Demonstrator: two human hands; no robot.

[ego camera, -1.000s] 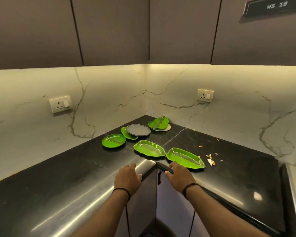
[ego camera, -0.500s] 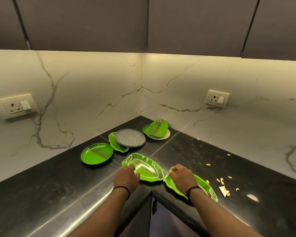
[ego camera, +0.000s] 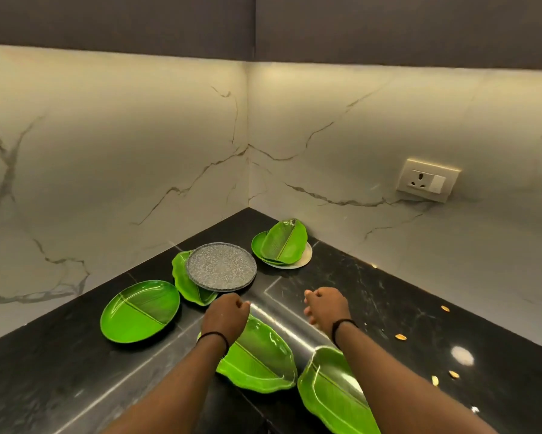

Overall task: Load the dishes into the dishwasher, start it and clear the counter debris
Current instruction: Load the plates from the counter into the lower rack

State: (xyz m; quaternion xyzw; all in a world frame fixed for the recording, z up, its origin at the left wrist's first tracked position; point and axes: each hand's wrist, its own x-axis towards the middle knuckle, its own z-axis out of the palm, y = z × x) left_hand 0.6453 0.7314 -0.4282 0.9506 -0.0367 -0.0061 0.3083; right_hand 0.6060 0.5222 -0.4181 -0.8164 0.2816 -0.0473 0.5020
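Unloaded on counter point(ego camera: 388, 296): green leaf plates point(ego camera: 257, 355), grey plate point(ego camera: 221, 266), seed debris point(ego camera: 400, 337). Hands: left hand point(ego camera: 226, 317), right hand point(ego camera: 327, 305), curled loosely, holding nothing. Dishwasher unseen.

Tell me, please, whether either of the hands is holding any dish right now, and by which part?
Nothing is held. The left hand and right hand are loosely curled above the counter, past the two nearest leaf plates, gripping no dish.
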